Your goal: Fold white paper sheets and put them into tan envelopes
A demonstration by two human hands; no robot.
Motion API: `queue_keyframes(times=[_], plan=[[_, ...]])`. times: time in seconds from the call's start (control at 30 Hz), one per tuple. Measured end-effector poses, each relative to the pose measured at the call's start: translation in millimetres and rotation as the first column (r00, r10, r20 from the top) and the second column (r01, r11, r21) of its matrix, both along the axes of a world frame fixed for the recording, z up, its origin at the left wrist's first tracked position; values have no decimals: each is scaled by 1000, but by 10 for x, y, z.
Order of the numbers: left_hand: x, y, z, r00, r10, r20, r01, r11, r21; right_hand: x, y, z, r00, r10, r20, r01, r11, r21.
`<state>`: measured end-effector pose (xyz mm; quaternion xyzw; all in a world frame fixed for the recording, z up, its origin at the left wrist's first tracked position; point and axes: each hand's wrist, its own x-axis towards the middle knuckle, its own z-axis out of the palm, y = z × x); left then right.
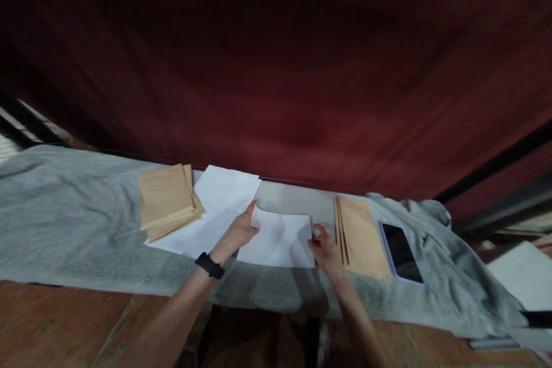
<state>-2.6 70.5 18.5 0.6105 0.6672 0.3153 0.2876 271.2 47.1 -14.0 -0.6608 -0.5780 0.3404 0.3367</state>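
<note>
A white sheet of paper (280, 240), its far edge slightly bowed, lies in front of me between my hands. My left hand (241, 231), with a black band on its wrist, grips the paper's left edge; the thumb is on top and the index finger points away from me. At the right edge is my right hand (325, 248), its thumb over the paper and its index finger curved; the other fingers are partly hidden. More white sheets (228, 190) lie spread to the left, partly under a stack of brown paper envelopes (166, 195).
Several more brown envelopes (364, 236) lie right of my right hand, beside a dark-screened phone (402, 253) with a lilac edge. A grey cloth (86, 213) covers the bench, bunched at the right. A dark red curtain (276, 69) hangs behind; tiled floor (64, 322) shows below.
</note>
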Motion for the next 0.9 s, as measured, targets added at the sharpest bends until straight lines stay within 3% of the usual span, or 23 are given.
queue_keyframes(times=[0.1,0.17,0.37,0.5,0.63,0.7,0.77,0.9], plan=[[70,-37,-83,976,-57,-211,39,995,-87,-3,-5,-59,965,-1,261,-13,999,51],[106,-80,-137,953,-76,-294,59,996,-66,-2,-12,-69,936,13,353,-30,999,44],[140,-173,-270,932,-132,-339,178,978,110,32,-8,-39,916,88,391,-89,996,-16],[184,-190,-187,907,-137,-398,175,983,59,69,-17,-4,892,100,442,-89,995,-46],[299,-233,-69,837,-28,-547,83,994,75,43,-31,32,837,9,547,-55,996,68],[400,-262,-72,802,-7,-598,99,988,122,-39,-17,42,855,-16,519,-75,985,153],[525,-288,-124,789,-74,-610,180,977,114,-181,1,36,902,20,431,-130,965,226],[741,-329,-297,749,-234,-619,319,947,29,-549,-3,-39,913,215,347,-314,913,261]])
